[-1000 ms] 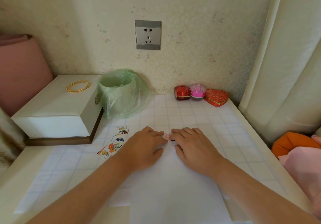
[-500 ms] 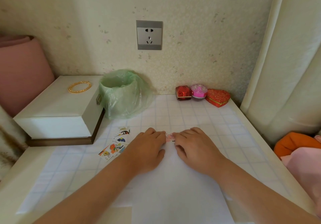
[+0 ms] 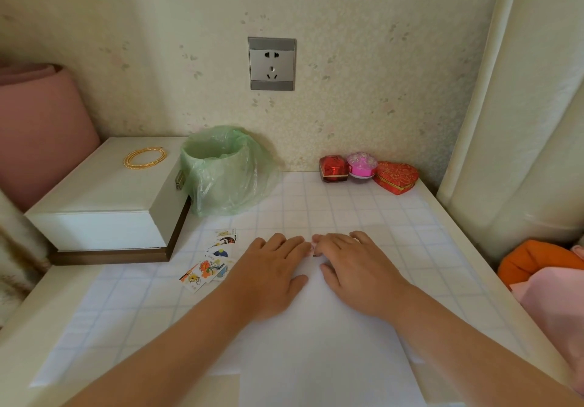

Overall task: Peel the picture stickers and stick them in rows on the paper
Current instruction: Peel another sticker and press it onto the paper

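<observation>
Where the fingertips of both hands meet, a small pink picture sticker [image 3: 313, 247] lies on the far end of the plain white sheet of paper [image 3: 319, 359], with only a sliver of it showing between them. The left hand [image 3: 271, 269] lies palm down on the paper, fingers straight and close together, their tips touching the sticker's left edge. The right hand [image 3: 355, 264] is also palm down, its fingers laid side by side and only slightly bent, their tips resting on the sticker's right part. Just left of the left hand, a loose fan of colourful picture stickers [image 3: 210, 263] lies on the white mat with pale blue grid lines [image 3: 395, 226], which covers the cream table top [image 3: 19, 353] beneath the paper. Farther left stands a white wooden box with a dark base [image 3: 104, 217], with gold bangles [image 3: 144, 157] on its lid. Beside it is a small bin lined with a green plastic bag [image 3: 221, 169]. Against the wall a red square box [image 3: 333, 168], a pink round box [image 3: 361, 165] and a red heart-shaped box [image 3: 396, 177] sit close together in a row, below a grey wall socket [image 3: 271, 63]
</observation>
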Available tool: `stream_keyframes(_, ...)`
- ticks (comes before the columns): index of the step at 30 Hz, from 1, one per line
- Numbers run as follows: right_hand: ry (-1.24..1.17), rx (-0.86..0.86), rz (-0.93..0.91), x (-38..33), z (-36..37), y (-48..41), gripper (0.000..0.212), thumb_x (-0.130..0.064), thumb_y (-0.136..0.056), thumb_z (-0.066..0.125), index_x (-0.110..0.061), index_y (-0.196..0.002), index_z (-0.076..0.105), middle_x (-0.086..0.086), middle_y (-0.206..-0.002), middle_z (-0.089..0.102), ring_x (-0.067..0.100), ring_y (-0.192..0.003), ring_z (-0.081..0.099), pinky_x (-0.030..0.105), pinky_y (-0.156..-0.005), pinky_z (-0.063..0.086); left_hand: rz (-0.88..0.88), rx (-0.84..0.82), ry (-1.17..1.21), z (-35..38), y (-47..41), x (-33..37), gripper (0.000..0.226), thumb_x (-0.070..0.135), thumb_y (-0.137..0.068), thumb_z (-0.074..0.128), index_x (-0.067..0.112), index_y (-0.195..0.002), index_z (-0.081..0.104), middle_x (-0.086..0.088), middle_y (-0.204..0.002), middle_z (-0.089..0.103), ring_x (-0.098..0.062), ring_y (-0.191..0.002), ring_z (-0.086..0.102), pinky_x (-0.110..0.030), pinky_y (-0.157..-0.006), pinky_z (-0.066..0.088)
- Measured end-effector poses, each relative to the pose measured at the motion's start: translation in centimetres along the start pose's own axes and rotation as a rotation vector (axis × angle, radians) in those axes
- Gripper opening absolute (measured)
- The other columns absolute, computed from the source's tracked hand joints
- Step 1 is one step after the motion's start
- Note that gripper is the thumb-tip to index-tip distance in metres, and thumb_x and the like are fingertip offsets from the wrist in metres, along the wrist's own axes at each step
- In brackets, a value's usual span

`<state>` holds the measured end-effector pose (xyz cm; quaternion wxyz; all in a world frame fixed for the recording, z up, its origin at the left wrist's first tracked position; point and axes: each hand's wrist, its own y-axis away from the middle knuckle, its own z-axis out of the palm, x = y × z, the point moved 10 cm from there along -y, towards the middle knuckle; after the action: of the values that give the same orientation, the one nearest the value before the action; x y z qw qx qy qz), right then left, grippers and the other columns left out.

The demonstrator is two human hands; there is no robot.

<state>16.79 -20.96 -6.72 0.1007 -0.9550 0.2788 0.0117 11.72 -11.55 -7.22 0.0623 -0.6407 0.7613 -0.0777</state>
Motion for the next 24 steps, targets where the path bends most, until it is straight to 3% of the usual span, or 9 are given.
stream_keyframes(6,0.053,0.041,0.015,-0.2,-0.4,0.1,0.034,-0.034,-0.095,0.032,-0.028,-0.123,0.05,-0.015,-0.116,0.062,0.008,-0.106,0.059,0.036,-0.103,0.037,-0.031,-0.024,-0.02,0.3,0.2,0.2,0.058,0.047,-0.093,0.035,0.013,-0.131,0.061,0.001,-0.131,0.062,-0.02,-0.103,0.06,-0.034,-0.079,0.054)
stream_keyframes(11,0.07,0.048,0.032,-0.1,-0.5,0.2,0.032,-0.035,-0.095,0.034,-0.027,-0.121,0.053,-0.014,-0.115,0.064,0.009,-0.103,0.061,0.037,-0.1,0.04,-0.04,0.019,-0.042,-0.2,0.2,0.7,0.056,0.045,-0.09,0.037,0.01,-0.124,0.065,0.002,-0.117,0.064,-0.02,-0.095,0.061,-0.034,-0.071,0.056)
stream_keyframes(17,0.082,0.045,0.044,-0.3,-0.7,0.4,0.037,-0.036,-0.095,0.031,-0.028,-0.123,0.054,-0.013,-0.12,0.063,0.011,-0.106,0.061,0.039,-0.101,0.042,-0.013,-0.082,0.006,0.1,0.1,0.3,0.077,0.055,-0.088,0.009,0.019,-0.152,0.033,0.001,-0.14,0.044,-0.022,-0.122,0.044,-0.038,-0.089,0.05)
stream_keyframes(20,0.112,0.083,0.045,-0.2,-1.1,0.6,0.034,-0.037,-0.096,0.035,-0.028,-0.111,0.065,-0.01,-0.116,0.064,0.013,-0.099,0.063,0.043,-0.101,0.044,0.001,-0.046,0.077,-0.3,0.4,0.0,0.068,0.052,-0.088,0.017,0.023,-0.144,0.045,-0.001,-0.137,0.048,-0.023,-0.124,0.046,-0.039,-0.084,0.053)
stream_keyframes(24,0.128,0.081,0.052,-0.2,-1.2,0.6,0.036,-0.038,-0.096,0.037,-0.027,-0.096,0.071,-0.01,-0.103,0.066,0.013,-0.087,0.064,0.042,-0.102,0.042,-0.014,-0.022,0.178,-0.4,0.9,-0.8,0.06,0.051,-0.088,0.028,0.018,-0.126,0.06,-0.003,-0.141,0.053,-0.022,-0.13,0.048,-0.033,-0.097,0.048)
